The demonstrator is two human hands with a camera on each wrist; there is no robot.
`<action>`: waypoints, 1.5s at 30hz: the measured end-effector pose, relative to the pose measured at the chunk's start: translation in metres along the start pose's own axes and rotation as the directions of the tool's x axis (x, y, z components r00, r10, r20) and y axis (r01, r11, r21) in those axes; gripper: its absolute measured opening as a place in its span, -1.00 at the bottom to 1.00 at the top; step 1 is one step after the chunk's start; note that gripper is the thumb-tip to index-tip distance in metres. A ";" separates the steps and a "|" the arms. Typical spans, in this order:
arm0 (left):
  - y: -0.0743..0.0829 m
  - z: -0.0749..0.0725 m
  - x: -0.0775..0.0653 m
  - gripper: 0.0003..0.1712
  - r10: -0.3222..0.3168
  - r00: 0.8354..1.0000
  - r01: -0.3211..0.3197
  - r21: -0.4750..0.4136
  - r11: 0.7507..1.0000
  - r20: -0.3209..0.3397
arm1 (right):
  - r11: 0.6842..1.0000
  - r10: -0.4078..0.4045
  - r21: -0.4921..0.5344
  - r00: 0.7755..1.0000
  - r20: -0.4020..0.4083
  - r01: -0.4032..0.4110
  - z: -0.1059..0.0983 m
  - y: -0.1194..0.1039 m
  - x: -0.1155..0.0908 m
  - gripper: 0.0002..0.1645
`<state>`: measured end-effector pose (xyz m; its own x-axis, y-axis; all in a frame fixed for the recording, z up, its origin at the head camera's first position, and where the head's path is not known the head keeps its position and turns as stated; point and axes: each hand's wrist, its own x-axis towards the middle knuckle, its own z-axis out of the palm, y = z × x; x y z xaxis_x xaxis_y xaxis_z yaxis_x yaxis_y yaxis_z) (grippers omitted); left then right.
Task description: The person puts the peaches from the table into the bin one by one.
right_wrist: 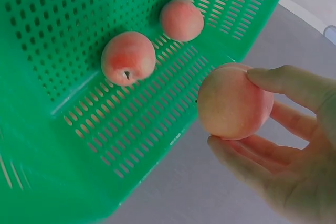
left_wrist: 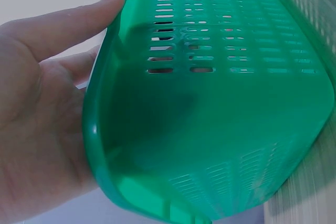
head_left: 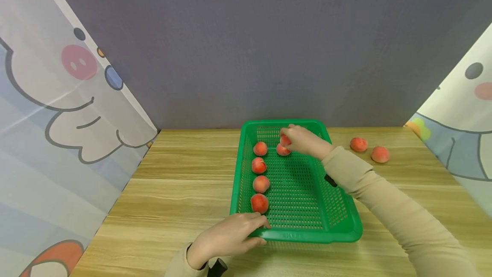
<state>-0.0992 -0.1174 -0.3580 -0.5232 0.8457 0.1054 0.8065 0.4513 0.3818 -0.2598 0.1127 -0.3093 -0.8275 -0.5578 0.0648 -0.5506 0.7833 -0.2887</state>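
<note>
A peach (right_wrist: 233,102) is pinched between the thumb and fingers of my right hand (head_left: 301,140), above the far end of the green plastic basket (head_left: 300,237). Just below it, another peach (head_left: 283,149) lies on the basket floor, partly covered by the held fruit. Along the left wall several peaches (head_left: 261,184) form a row. My left hand (head_left: 232,234) grips the basket's rim at the near left corner, fingers over the top and thumb on the outer side; the left wrist view shows the thumb (left_wrist: 79,27) against the outside.
Two more peaches, a left one (head_left: 358,144) and a right one (head_left: 380,154), lie on the wooden table (head_left: 184,191) right of the basket. A grey panel (head_left: 246,54) rises behind the table. Printed cartoon curtains (head_left: 69,110) hang on both sides.
</note>
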 end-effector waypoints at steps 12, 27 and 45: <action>-0.001 0.000 0.000 -0.77 -0.006 1.000 0.006 -0.010 1.000 0.008 | 1.000 -0.002 0.015 0.999 0.049 0.001 0.018 0.004 0.009 -0.61; -0.001 0.000 0.001 -0.77 -0.008 1.000 0.009 -0.011 1.000 0.016 | 0.998 0.026 0.060 0.994 0.104 -0.032 0.035 0.008 0.014 -0.61; 0.000 0.001 0.000 -0.77 -0.010 1.000 0.010 -0.005 1.000 0.016 | 0.987 0.127 0.067 0.970 0.208 -0.144 0.056 0.011 0.018 -0.62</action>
<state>-0.0993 -0.1176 -0.3587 -0.5268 0.8455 0.0870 0.7997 0.4583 0.3879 -0.2746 0.0962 -0.3648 -0.8494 -0.4987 -0.1727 -0.4174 0.8351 -0.3582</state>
